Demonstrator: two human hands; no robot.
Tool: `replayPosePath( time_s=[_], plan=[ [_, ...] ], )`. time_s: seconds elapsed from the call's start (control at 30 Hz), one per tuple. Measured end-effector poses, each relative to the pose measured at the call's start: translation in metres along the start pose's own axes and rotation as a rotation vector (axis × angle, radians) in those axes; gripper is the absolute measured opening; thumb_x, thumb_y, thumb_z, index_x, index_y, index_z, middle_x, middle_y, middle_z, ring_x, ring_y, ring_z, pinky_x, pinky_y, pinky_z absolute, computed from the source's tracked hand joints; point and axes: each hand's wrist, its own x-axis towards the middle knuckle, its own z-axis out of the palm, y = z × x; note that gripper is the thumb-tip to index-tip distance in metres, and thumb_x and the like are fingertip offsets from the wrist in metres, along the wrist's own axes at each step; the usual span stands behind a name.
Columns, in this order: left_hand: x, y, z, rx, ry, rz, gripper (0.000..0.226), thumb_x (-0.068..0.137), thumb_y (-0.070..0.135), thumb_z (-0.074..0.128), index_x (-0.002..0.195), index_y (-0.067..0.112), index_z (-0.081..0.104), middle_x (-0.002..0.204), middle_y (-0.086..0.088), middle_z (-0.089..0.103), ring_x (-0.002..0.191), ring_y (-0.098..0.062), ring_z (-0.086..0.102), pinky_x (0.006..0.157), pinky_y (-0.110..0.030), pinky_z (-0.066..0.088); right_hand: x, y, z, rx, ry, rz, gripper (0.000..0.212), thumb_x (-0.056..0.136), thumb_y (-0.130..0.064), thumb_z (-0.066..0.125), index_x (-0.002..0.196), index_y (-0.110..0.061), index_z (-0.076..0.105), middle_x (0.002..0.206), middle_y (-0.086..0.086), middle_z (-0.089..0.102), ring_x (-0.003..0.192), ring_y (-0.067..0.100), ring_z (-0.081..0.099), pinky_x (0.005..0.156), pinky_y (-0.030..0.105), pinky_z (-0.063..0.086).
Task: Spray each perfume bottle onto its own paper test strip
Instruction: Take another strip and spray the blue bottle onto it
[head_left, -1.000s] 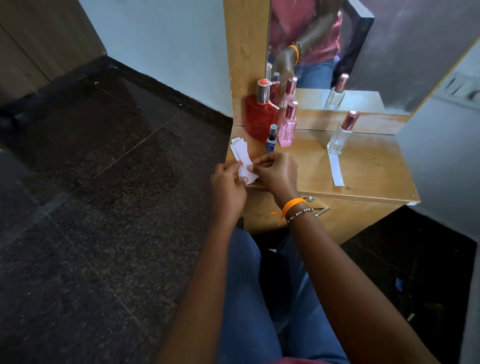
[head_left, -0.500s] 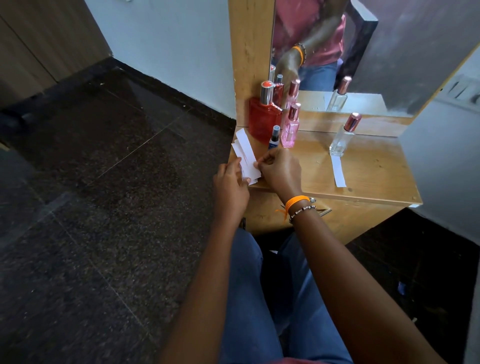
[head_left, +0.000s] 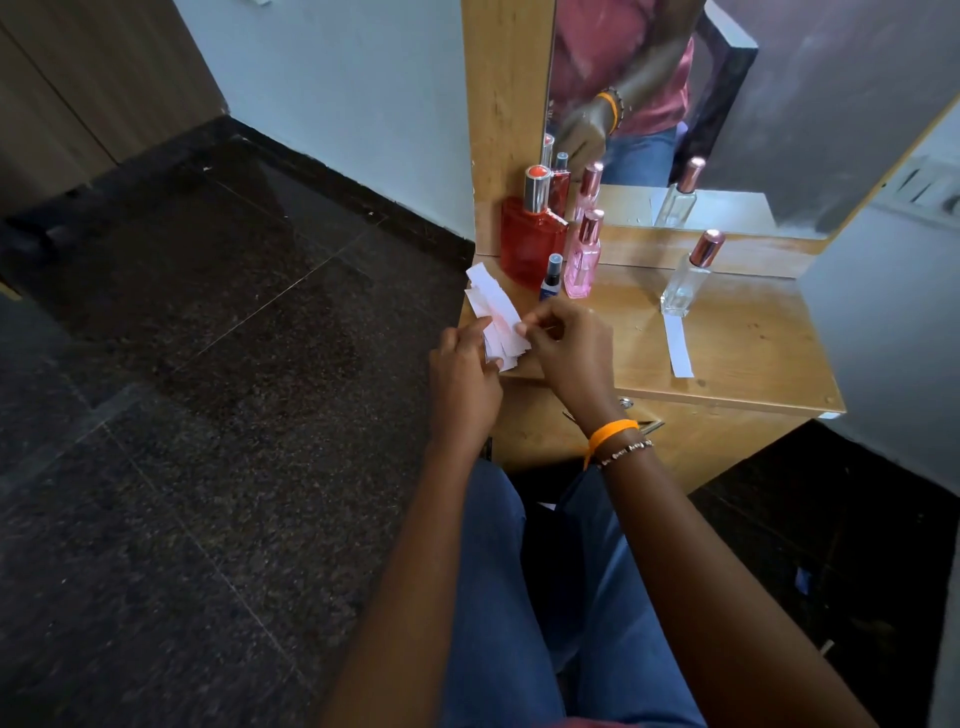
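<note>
A small stack of white paper strips (head_left: 493, 306) is held at the left front corner of the wooden dresser top (head_left: 748, 343). My left hand (head_left: 462, 379) grips the stack from below, and my right hand (head_left: 569, 348) pinches the edge of one strip. Behind them stand a large red bottle (head_left: 530, 244), a small dark blue bottle (head_left: 550, 278) and a pink bottle (head_left: 584, 260). Further right a clear bottle with a rose cap (head_left: 688, 278) stands upright with one strip (head_left: 678, 345) lying flat in front of it.
A mirror (head_left: 727, 104) rises behind the bottles and reflects them and my arm. A pale wall closes in on the right. Dark stone floor (head_left: 208, 415) lies to the left, and my knees in blue jeans sit below the dresser edge.
The strips in my hands have fanned out and tilted up a little. My right fingers have shifted along the stack's edge. The bottles and the lone strip have not moved.
</note>
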Motion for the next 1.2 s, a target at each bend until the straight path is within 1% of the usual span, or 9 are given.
replayPosePath(
  time_s=[0.1,0.23,0.4,0.5,0.7,0.8,0.97,1.07,1.2],
  plan=[
    [-0.001,0.004,-0.002,-0.029,-0.005,-0.023,0.046,0.088,0.006,0.055,0.132,0.018,0.046,0.128,-0.011,0.046,0.117,-0.03,0.05,0.094,-0.047,0.047,-0.01,0.004,-0.013,0.113,0.02,-0.001,0.012,0.078,-0.006,0.07,0.074,-0.016,0.065,0.066,-0.006,0.063,0.064,0.011,0.06,0.065,0.031,0.052],
    [-0.005,0.018,-0.006,-0.059,0.072,-0.02,0.046,0.089,0.009,0.055,0.133,0.015,0.045,0.129,-0.008,0.048,0.118,-0.023,0.05,0.095,-0.035,0.045,-0.023,0.017,-0.035,0.161,0.083,0.053,0.022,0.079,-0.006,0.071,0.079,-0.024,0.059,0.069,0.002,0.066,0.068,0.017,0.065,0.067,0.032,0.054],
    [-0.008,0.038,0.001,-0.084,0.108,0.086,0.042,0.085,0.009,0.06,0.126,0.013,0.051,0.125,-0.008,0.053,0.112,-0.023,0.053,0.093,-0.032,0.044,-0.029,0.039,-0.056,0.026,0.15,0.142,0.013,0.078,-0.007,0.072,0.082,-0.013,0.061,0.067,-0.002,0.064,0.065,0.011,0.064,0.065,0.035,0.056],
    [-0.007,0.049,0.01,-0.077,0.082,0.114,0.038,0.086,0.012,0.059,0.124,0.014,0.053,0.12,-0.005,0.055,0.108,-0.019,0.053,0.089,-0.026,0.043,-0.024,0.044,-0.062,-0.094,0.141,0.144,0.009,0.076,-0.008,0.072,0.081,-0.01,0.065,0.067,0.001,0.064,0.069,0.02,0.066,0.067,0.034,0.053],
    [0.018,0.064,0.024,-0.046,0.102,0.06,0.045,0.086,0.016,0.062,0.129,0.013,0.049,0.122,-0.005,0.054,0.114,-0.022,0.053,0.097,-0.036,0.045,-0.016,0.046,-0.065,-0.173,0.109,0.121,0.006,0.077,-0.007,0.07,0.082,-0.01,0.066,0.069,0.001,0.063,0.068,0.015,0.059,0.055,0.007,0.036],
    [0.031,0.069,0.031,-0.051,0.104,0.046,0.042,0.085,0.018,0.064,0.125,0.012,0.052,0.125,-0.006,0.053,0.115,-0.023,0.053,0.095,-0.036,0.047,-0.015,0.045,-0.065,-0.233,0.109,0.107,0.009,0.078,-0.01,0.07,0.086,-0.011,0.066,0.069,-0.002,0.058,0.07,0.014,0.053,0.055,0.017,0.031],
    [0.041,0.071,0.039,-0.027,0.134,0.016,0.021,0.088,0.012,0.06,0.108,0.008,0.062,0.122,-0.007,0.053,0.112,-0.024,0.053,0.092,-0.032,0.044,-0.012,0.045,-0.067,-0.298,0.108,0.054,0.014,0.079,-0.015,0.07,0.091,-0.014,0.064,0.077,-0.003,0.056,0.077,0.02,0.057,0.063,0.03,0.04],
    [0.039,0.073,0.038,-0.004,0.111,0.069,0.016,0.09,0.011,0.057,0.104,0.006,0.063,0.119,-0.009,0.052,0.11,-0.025,0.052,0.091,-0.032,0.043,-0.008,0.036,-0.07,-0.208,0.191,-0.049,0.01,0.081,-0.015,0.069,0.089,-0.014,0.063,0.08,-0.001,0.058,0.069,0.016,0.055,0.063,0.034,0.046],
    [0.025,0.08,0.031,0.041,-0.017,0.247,0.02,0.091,0.012,0.054,0.11,0.007,0.059,0.116,-0.011,0.055,0.109,-0.028,0.05,0.091,-0.037,0.042,0.0,0.008,-0.078,0.084,0.22,-0.138,0.012,0.086,-0.018,0.066,0.098,-0.016,0.065,0.083,0.001,0.06,0.069,0.008,0.057,0.06,0.014,0.043]
  ],
)
